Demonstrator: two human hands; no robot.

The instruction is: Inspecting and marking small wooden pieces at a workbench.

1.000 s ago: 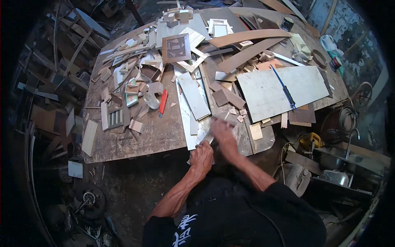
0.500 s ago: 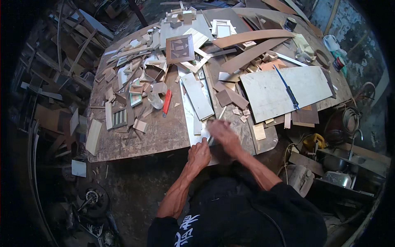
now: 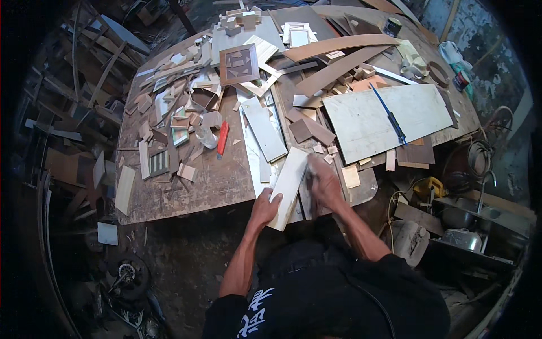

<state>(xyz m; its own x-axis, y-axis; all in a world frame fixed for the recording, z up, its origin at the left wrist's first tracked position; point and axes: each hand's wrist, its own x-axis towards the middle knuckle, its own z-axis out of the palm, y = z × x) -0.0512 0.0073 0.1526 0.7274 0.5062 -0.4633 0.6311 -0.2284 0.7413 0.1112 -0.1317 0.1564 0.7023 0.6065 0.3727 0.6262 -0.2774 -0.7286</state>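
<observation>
A pale wooden board (image 3: 289, 183) lies at a slant over the near edge of the worktable (image 3: 175, 200). My left hand (image 3: 264, 206) grips its left side, thumb on top. My right hand (image 3: 323, 182) is at its right side, blurred, with fingers curled; I cannot make out what it holds. Behind the board are a narrow white plank (image 3: 263, 129) and white strips beneath it. A red cutter (image 3: 222, 137) lies to the left, and a wide pale panel (image 3: 367, 127) with a blue bar clamp (image 3: 389, 113) on it is to the right.
Wood offcuts (image 3: 180, 124), small boxes and a framed panel (image 3: 239, 64) crowd the table. Cans (image 3: 392, 28) sit at the back right. Beyond the table are a timber pile (image 3: 90, 68) at left and a steel sink (image 3: 463, 237) with a yellow tool (image 3: 426, 189) at right.
The pale board now shows plainly, slanting up between my hands. My left hand has shifted onto its side, and my right hand has moved right to the board's other edge.
</observation>
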